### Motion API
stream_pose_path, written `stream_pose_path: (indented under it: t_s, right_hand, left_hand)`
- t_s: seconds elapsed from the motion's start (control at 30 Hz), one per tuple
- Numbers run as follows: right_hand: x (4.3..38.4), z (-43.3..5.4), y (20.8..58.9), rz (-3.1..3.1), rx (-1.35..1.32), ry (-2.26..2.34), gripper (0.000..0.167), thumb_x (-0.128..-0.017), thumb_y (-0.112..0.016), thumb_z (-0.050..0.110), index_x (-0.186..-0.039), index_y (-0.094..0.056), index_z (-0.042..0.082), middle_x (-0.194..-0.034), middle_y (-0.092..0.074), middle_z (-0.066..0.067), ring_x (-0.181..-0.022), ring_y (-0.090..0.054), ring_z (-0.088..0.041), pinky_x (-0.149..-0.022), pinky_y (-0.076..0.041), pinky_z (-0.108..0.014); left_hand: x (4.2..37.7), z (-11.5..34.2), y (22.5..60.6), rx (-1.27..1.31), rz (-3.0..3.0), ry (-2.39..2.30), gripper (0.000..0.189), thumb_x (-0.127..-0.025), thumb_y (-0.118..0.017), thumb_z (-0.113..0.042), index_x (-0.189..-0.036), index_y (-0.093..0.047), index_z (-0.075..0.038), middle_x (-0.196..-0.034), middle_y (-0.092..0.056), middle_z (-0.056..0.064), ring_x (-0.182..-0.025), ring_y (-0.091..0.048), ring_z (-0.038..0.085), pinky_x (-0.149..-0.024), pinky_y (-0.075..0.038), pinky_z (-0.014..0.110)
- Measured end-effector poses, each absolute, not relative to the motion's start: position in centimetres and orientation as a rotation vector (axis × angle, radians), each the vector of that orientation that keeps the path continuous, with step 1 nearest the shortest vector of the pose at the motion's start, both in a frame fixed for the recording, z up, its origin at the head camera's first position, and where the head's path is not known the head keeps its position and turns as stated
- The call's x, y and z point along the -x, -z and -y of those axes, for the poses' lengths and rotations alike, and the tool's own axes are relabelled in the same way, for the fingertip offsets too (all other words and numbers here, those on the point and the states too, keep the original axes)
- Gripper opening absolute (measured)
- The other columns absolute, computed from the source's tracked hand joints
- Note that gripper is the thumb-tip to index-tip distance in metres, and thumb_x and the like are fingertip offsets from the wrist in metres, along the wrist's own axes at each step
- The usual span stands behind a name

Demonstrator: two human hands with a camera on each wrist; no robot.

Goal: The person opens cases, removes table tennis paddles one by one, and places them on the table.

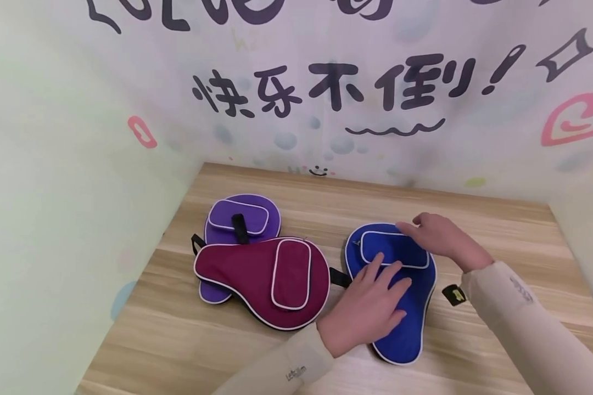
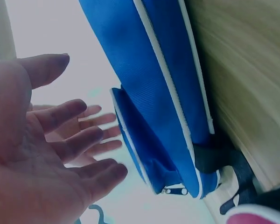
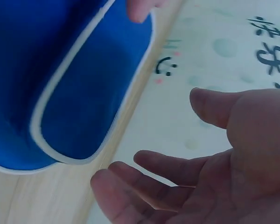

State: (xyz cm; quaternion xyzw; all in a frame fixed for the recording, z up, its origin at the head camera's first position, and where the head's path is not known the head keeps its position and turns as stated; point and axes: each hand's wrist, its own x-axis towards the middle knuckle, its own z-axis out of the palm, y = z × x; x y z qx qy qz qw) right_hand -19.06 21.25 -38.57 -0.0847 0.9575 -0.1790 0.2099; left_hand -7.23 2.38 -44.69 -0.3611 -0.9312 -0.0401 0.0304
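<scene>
A blue table tennis bat case (image 1: 405,307) with white piping lies on the wooden table, round end away from me, narrow end toward me. Its zipped front pocket (image 1: 394,249) faces up. Over the case's left side hovers my left hand (image 1: 368,304), fingers spread; the left wrist view shows its fingers apart from the pocket. My right hand (image 1: 437,233) is by the far right edge of the pocket, fingers loosely bent, and in the right wrist view a gap shows between this hand (image 3: 196,172) and the blue fabric. Neither hand holds anything.
To the left, a maroon bat case (image 1: 242,269) lies partly over a purple bat case (image 1: 272,216). A black strap (image 1: 340,277) sits between the maroon and blue cases. A black tag (image 1: 454,295) is near the right sleeve. Printed walls (image 1: 296,142) border the table.
</scene>
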Motion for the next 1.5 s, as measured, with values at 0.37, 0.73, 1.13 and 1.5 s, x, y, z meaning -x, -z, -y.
stream_pose_path:
  t_s: [0.37, 0.73, 1.13, 1.5]
  right_hand:
    - [22.3, -17.3, 40.4, -2.616, 0.504, 0.381, 0.07, -0.104, -0.051, 0.046, -0.145, -0.047, -0.01, -0.147, -0.047, -0.037, -0.138, -0.042, -0.056, -0.114, -0.035, -0.067]
    - [23.7, -14.7, 43.6, -2.477, 0.685, 0.304, 0.053, -0.107, -0.042, 0.045, -0.152, -0.05, 0.017, -0.156, -0.049, -0.018, -0.146, -0.035, -0.051, -0.113, -0.023, -0.079]
    - [23.2, -12.5, 43.8, -2.428, 0.953, 0.034, 0.035, -0.107, -0.045, 0.03, -0.135, -0.066, 0.033, -0.142, -0.059, -0.008, -0.128, -0.05, -0.041, -0.106, -0.036, -0.067]
    - [23.2, -11.0, 44.3, -2.438, 1.122, -0.026, 0.023, -0.101, -0.054, 0.012, -0.109, -0.075, 0.017, -0.113, -0.065, -0.006, -0.103, -0.057, -0.029, -0.093, -0.046, -0.056]
  left_hand:
    - [8.0, -3.5, 45.6, 1.092, 2.888, -0.049, 0.066, -0.095, -0.056, -0.066, -0.152, -0.047, -0.034, -0.164, -0.037, 0.001, -0.156, -0.025, 0.04, -0.125, -0.032, 0.051]
    - [8.2, -3.4, 45.8, 1.1, 2.93, -0.085, 0.064, -0.093, -0.052, -0.073, -0.147, -0.054, -0.038, -0.166, -0.036, -0.002, -0.157, -0.023, 0.042, -0.125, -0.033, 0.048]
    - [8.4, -3.6, 45.6, 1.092, 2.964, -0.063, 0.057, -0.091, -0.056, -0.071, -0.139, -0.061, -0.041, -0.161, -0.043, -0.005, -0.154, -0.03, 0.04, -0.122, -0.038, 0.044]
    - [8.6, -3.6, 46.2, 1.08, 2.909, -0.108, 0.056, -0.09, -0.057, -0.072, -0.136, -0.063, -0.041, -0.152, -0.055, -0.006, -0.151, -0.037, 0.037, -0.122, -0.037, 0.044]
